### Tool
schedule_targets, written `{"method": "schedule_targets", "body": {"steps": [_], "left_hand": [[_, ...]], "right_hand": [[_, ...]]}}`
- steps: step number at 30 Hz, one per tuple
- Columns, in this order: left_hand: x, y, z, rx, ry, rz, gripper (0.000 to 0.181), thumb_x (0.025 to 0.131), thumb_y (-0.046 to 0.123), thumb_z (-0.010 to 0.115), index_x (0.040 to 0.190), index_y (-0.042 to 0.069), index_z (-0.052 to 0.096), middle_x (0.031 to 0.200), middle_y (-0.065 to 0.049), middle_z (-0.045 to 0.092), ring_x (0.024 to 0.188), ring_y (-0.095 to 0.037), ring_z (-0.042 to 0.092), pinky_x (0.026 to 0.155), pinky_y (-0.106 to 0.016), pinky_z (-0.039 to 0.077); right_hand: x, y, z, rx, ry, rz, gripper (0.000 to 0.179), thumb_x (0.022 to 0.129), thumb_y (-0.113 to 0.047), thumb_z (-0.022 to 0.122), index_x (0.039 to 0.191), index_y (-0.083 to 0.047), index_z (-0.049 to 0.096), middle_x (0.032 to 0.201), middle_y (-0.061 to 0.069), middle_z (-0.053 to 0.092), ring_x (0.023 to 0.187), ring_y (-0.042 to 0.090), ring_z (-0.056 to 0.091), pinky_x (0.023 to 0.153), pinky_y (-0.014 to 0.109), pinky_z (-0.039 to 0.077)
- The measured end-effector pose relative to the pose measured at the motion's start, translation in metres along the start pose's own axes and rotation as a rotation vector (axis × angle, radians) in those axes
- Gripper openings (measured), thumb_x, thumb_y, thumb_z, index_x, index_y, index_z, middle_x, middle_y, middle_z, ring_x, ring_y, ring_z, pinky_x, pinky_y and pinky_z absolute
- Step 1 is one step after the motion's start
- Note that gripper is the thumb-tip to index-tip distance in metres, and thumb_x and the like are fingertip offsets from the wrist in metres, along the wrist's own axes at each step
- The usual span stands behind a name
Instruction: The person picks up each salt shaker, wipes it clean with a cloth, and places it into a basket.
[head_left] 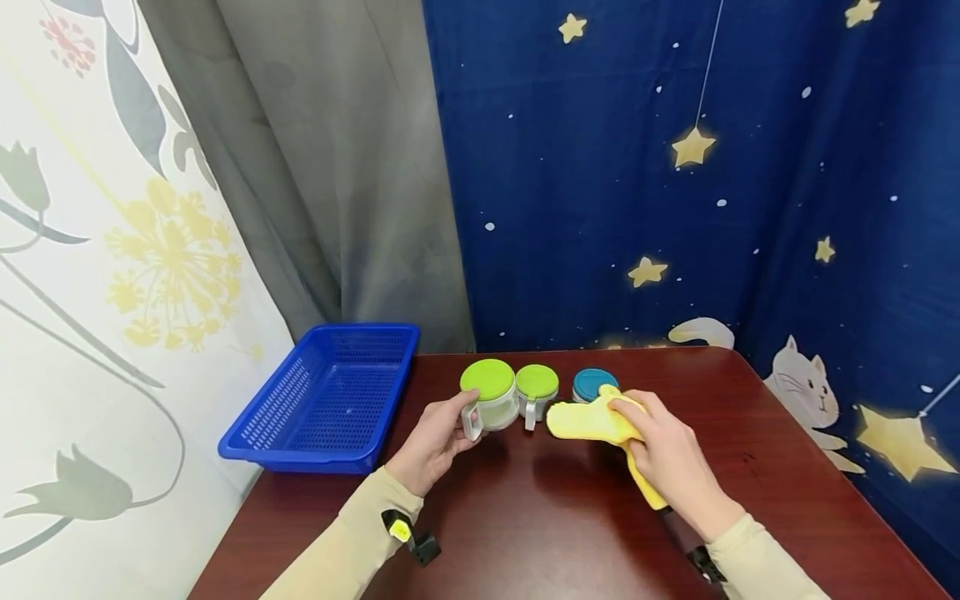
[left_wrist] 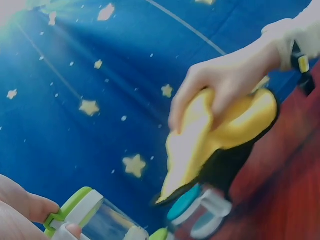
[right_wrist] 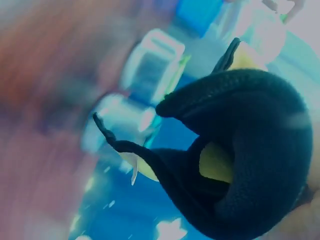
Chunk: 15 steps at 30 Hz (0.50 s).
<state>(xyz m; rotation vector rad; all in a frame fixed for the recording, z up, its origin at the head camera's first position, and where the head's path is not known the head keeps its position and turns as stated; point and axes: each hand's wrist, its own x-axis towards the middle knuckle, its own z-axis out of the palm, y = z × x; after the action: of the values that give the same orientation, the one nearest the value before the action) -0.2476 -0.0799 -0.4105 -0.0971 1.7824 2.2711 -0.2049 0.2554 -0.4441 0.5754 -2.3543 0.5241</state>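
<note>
My left hand (head_left: 435, 437) holds a clear jar with a bright green lid (head_left: 487, 380) and a white handle. In the left wrist view, a finger or thumb rests at the green lid's edge (left_wrist: 55, 215). A smaller green-lidded jar (head_left: 537, 382) stands just to its right, its handle facing me. My right hand (head_left: 667, 450) grips a bunched yellow cloth (head_left: 592, 422) from above. The cloth's dark underside (right_wrist: 272, 135) curls open in the right wrist view. Behind the cloth, partly hidden, is a jar with a teal-blue lid (head_left: 595, 382), whose clear handle (left_wrist: 210, 215) shows in the left wrist view.
A blue perforated plastic basket (head_left: 390, 417) sits at the table's back left. The dark red-brown table (head_left: 510, 533) ends at a grey curtain (head_left: 360, 167) and a navy star-patterned curtain (head_left: 570, 183). A white floral curtain (head_left: 90, 292) hangs along the left side.
</note>
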Motion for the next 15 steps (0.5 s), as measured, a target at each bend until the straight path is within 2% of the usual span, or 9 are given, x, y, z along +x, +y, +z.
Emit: {"method": "schedule_targets", "body": {"steps": [3,9,15], "left_hand": [[-0.005,-0.003,0.007,0.002,-0.01,-0.001,0.042,0.098,0.033,0.064,0.117,-0.004,0.06,0.079,-0.003,0.056,0.072,-0.016,0.055,0.072,-0.03,0.051],[-0.011,-0.007,0.011,0.015,-0.01,-0.006,0.046,0.098,0.036,0.065,0.12,-0.003,0.059,0.09,-0.006,0.056,0.075,-0.015,0.052,0.072,-0.028,0.049],[-0.016,-0.01,0.014,0.036,-0.012,-0.006,0.043,0.098,0.039,0.064,0.111,-0.002,0.061,0.084,-0.004,0.056,0.075,-0.016,0.054,0.069,-0.027,0.047]], "right_hand": [[0.013,-0.019,0.007,0.038,0.004,0.002,0.06,0.073,0.006,0.08,0.126,-0.02,0.067,0.132,0.009,0.053,0.097,0.027,0.063,0.073,0.044,0.058],[0.029,-0.054,0.026,0.084,0.02,-0.006,0.056,0.075,0.004,0.076,0.123,-0.023,0.07,0.134,0.012,0.052,0.1,0.03,0.065,0.073,0.043,0.058],[0.039,-0.084,0.043,0.189,0.084,0.044,0.06,0.079,0.001,0.075,0.134,-0.02,0.063,0.128,0.003,0.058,0.102,0.022,0.063,0.076,0.041,0.057]]}}
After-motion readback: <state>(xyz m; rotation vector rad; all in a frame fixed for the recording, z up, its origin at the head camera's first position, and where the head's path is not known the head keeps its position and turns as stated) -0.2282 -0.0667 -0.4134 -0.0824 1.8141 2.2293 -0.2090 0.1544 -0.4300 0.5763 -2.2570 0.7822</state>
